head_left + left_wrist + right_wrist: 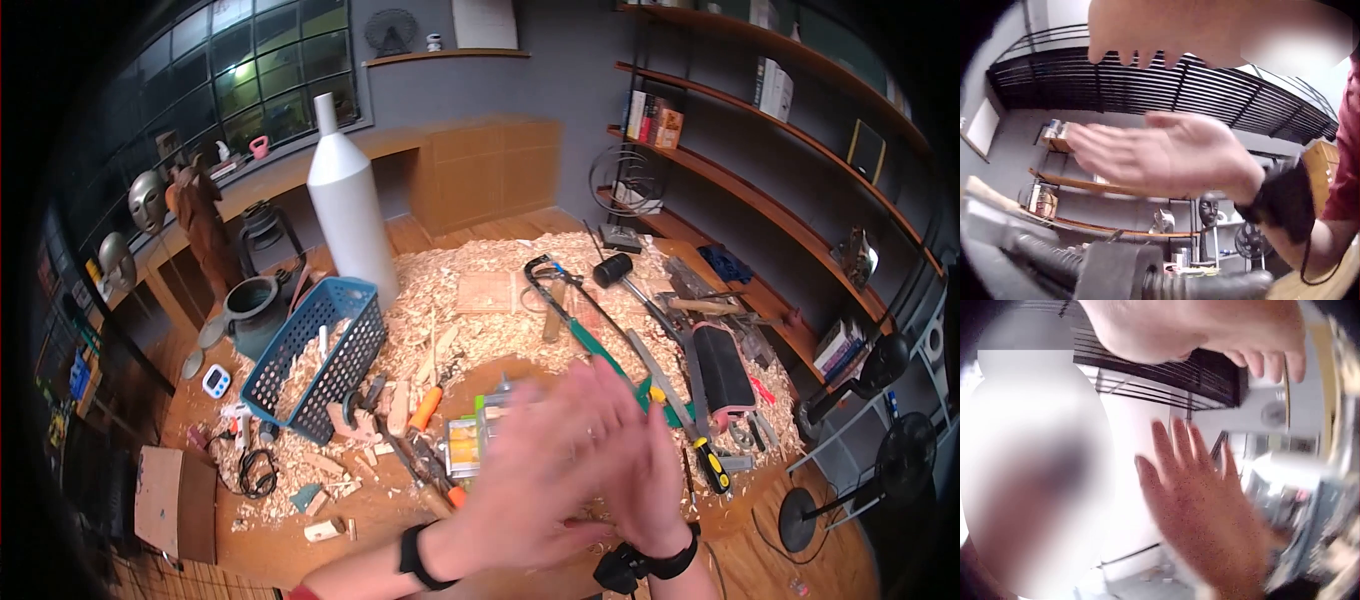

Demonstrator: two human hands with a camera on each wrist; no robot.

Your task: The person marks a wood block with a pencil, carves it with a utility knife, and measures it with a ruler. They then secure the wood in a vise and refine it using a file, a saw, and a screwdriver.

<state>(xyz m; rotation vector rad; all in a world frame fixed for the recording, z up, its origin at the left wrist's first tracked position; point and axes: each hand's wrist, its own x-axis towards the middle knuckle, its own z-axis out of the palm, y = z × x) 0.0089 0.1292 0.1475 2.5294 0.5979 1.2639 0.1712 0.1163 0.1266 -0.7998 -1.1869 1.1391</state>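
Note:
My left hand (535, 465) and right hand (648, 455) are held up close together over the front of the workbench, blurred by motion. Fingers are straight on both, and neither grips anything. In the left wrist view the right hand (1166, 153) shows its palm, fingers extended, below the left hand at the top edge. From the right wrist, the left hand (1207, 515) appears with its fingers spread apart. Behind the hands in the head view is a small case with yellow contents (463, 445), partly covered by the left hand. A green-framed bow saw (590, 338) lies beyond the right hand.
Wood shavings (430, 285) cover much of the bench. A blue basket (290, 375) and tall white bottle (350, 200) stand left. A mallet (613, 270), yellow-handled rasp (710, 465) and black-topped curved piece (722, 365) lie right. An orange-handled tool (427, 408) lies behind the case.

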